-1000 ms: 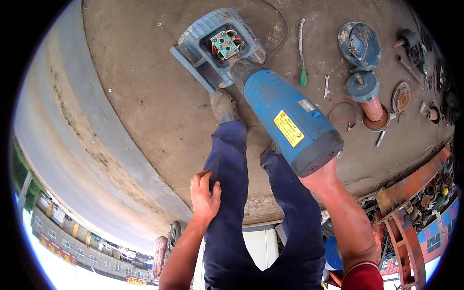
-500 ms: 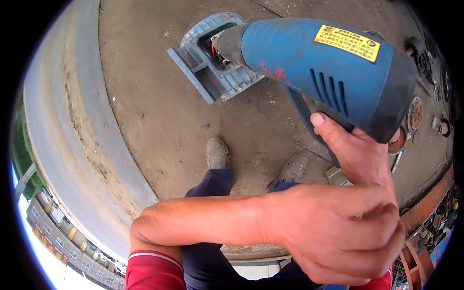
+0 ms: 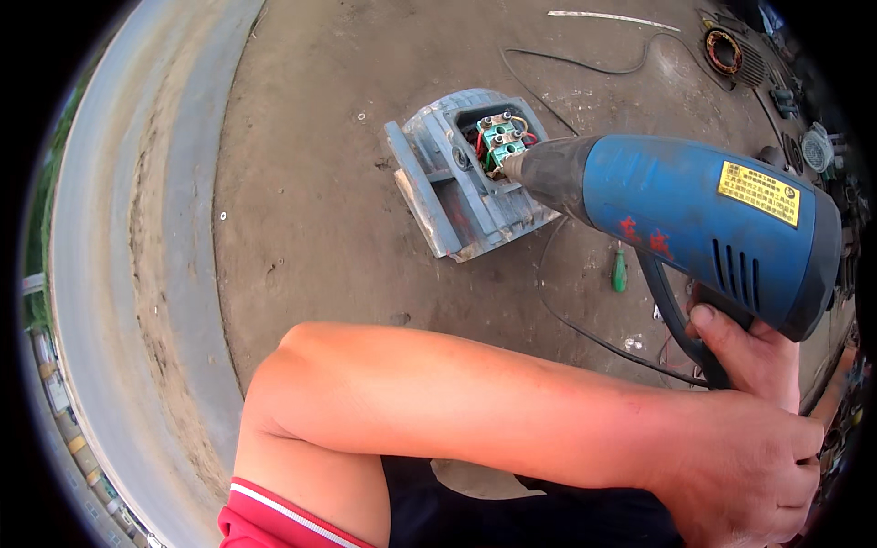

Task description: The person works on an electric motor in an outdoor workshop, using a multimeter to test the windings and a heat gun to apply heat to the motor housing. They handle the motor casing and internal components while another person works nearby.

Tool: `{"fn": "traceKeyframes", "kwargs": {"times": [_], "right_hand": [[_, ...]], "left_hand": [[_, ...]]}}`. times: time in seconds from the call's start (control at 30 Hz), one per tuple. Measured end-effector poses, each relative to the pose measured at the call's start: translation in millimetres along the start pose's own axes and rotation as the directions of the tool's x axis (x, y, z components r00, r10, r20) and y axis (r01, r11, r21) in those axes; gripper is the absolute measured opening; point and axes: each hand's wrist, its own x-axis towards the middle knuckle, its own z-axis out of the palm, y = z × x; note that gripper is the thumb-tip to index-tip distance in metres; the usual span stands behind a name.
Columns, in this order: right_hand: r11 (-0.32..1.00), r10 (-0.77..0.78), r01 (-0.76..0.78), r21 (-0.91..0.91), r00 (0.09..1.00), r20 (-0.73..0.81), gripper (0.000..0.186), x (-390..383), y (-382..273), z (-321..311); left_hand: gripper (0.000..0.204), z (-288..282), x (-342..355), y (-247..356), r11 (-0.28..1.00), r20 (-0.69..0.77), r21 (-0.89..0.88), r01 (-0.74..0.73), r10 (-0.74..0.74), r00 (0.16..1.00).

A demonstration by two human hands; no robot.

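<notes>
My right hand [image 3: 754, 352] is wrapped round the handle of a blue heat gun [image 3: 694, 201], its thumb on the near side. The gun's dark nozzle [image 3: 553, 173] points left, at the opened terminal box of a grey-blue electric motor [image 3: 489, 215] lying on the ground. Inside the box a green terminal board [image 3: 504, 142] carries several bolts, with red and yellow wires beside it; the nozzle tip hides its near right corner. My left forearm crosses in front of me, and my left hand [image 3: 744, 466] lies closed over my right forearm, its fingertips hidden.
A black cord [image 3: 603, 340] runs over the dirt behind the gun's handle. A green screwdriver [image 3: 619, 271] lies below the gun. At the far right are a wire-wound stator [image 3: 723, 52] and other motor parts. A pale strip [image 3: 612, 18] lies at the back; a paved road [image 3: 110, 274] runs along the left.
The view has shifted, so the motor and heat gun appear lower and farther right. More of the green terminal board shows. My left hand remains over my right forearm.
</notes>
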Motion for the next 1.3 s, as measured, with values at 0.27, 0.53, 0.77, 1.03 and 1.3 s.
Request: {"fn": "traceKeyframes", "kwargs": {"times": [0.27, 0.53, 0.77, 1.03, 1.3], "right_hand": [[0.973, -0.231, 0.231, -0.004, 0.972, -0.039, 0.037, 19.6, 11.2, 23.8], [0.986, -0.167, 0.167, -0.005, 0.984, -0.06, 0.035, 3.2, 10.7, -5.9], [0.976, -0.208, 0.212, 0.045, 0.975, -0.078, 0.038, 7.8, 23.5, -0.1], [0.895, -0.446, 0.446, -0.019, 0.895, 0.0, 0.041, 38.2, 15.9, 25.6], [0.963, -0.267, 0.267, -0.032, 0.964, -0.011, 0.041, 32.5, 6.0, 11.6]], "left_hand": [[0.013, 22.6, -1.9, 25.9, 0.983, -0.181, -0.181, 0.018, -0.051, 0.982], [0.011, 28.3, 8.6, 27.6, 0.995, -0.02, -0.075, -0.061, 0.06, 0.998], [0.013, 15.7, -4.0, 26.6, 1.0, 0.092, -0.018, -0.002, 0.003, 0.996], [0.03, 39.2, -16.3, 36.1, 0.994, 0.123, -0.094, 0.055, -0.043, 0.991], [0.034, 42.5, -17.4, 39.7, 0.988, 0.144, -0.13, 0.086, -0.067, 0.987]]}}
